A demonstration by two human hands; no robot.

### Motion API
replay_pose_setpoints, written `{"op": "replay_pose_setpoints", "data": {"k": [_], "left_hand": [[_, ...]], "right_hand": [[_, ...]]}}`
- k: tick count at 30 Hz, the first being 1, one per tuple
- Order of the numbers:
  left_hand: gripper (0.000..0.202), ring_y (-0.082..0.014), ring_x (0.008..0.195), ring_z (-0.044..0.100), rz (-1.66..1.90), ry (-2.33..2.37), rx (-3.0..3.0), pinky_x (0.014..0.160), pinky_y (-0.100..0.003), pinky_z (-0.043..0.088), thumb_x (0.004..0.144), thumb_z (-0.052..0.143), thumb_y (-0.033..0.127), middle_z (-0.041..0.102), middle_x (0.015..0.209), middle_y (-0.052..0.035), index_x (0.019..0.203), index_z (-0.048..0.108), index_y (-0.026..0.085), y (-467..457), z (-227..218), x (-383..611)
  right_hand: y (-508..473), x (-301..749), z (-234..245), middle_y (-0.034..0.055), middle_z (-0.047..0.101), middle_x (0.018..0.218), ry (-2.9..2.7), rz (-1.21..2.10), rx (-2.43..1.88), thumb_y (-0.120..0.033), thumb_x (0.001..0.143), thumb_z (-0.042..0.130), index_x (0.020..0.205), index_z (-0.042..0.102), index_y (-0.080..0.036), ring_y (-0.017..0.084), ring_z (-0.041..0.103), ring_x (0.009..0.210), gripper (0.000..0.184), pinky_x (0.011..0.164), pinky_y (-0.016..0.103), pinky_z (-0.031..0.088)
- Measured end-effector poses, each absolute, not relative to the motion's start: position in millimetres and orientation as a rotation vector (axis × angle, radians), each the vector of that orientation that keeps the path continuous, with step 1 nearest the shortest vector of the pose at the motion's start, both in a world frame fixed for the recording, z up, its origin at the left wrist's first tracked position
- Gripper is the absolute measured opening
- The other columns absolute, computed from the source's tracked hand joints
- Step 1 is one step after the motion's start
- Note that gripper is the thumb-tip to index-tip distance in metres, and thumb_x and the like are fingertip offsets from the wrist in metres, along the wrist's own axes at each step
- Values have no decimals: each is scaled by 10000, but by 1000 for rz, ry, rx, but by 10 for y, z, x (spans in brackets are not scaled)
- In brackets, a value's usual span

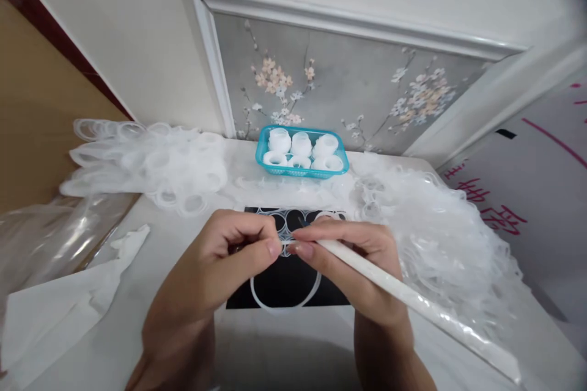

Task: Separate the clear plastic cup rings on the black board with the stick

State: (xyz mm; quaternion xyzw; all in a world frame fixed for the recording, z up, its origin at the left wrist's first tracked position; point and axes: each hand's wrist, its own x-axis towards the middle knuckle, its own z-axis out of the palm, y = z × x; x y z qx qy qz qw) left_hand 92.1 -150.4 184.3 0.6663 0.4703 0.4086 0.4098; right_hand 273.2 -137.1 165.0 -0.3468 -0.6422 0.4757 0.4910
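Head view: thin white plastic ring point(265, 303), six o'clock, over black rectangular mat point(287, 284), presumably for contrast; pinched by my left hand point(220, 272) and right hand point(367, 296), also gripping long white-handled tool point(435, 313).

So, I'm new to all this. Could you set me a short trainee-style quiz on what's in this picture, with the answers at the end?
1. True or false: the right hand holds the long white rod.

2. Pick one. The basket beyond the hands is:
a) red
b) turquoise
c) yellow

3. Fill in the missing word: between the left hand and the right, a pale, round ____ shows against the black mat.

Key:
1. True.
2. b.
3. Ring.
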Motion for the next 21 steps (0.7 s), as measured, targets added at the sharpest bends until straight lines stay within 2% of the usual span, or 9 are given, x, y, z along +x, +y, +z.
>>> {"op": "replay_pose_setpoints", "data": {"k": [3,8,16,21], "left_hand": [[294,-93,444,343,1058,1121,1614,411,-223,319,799,477,262,367,450,27,514,461,193,-1468,1811,899],[285,-93,428,361,1053,1082,1573,411,-237,305,793,478,252,431,438,13,519,531,196,-1439,1786,880],[253,-84,434,360,1193,1069,1495,407,-248,276,784,491,230,469,470,11,551,582,196,-1483,1797,947],[245,-100,467,418,1281,1027,1436,450,-259,307,787,539,275,509,497,1,570,617,193,-1508,1803,981]], "right_hand": [[-1368,2742,1662,36,721,713,-1453,1241,-830,-247,758,724,856,761,-294,198,659,643,115,530,319,498],[-1365,2740,1662,21,736,726,-1308,1317,-747,-209,759,719,847,758,-312,193,703,654,141,599,323,567],[-1400,2715,1712,26,740,745,-1211,1284,-768,-180,738,722,818,760,-306,208,713,661,154,596,332,584],[-1409,2726,1730,14,745,736,-1257,1225,-724,-135,741,711,840,756,-296,189,710,675,194,618,304,587]]}}
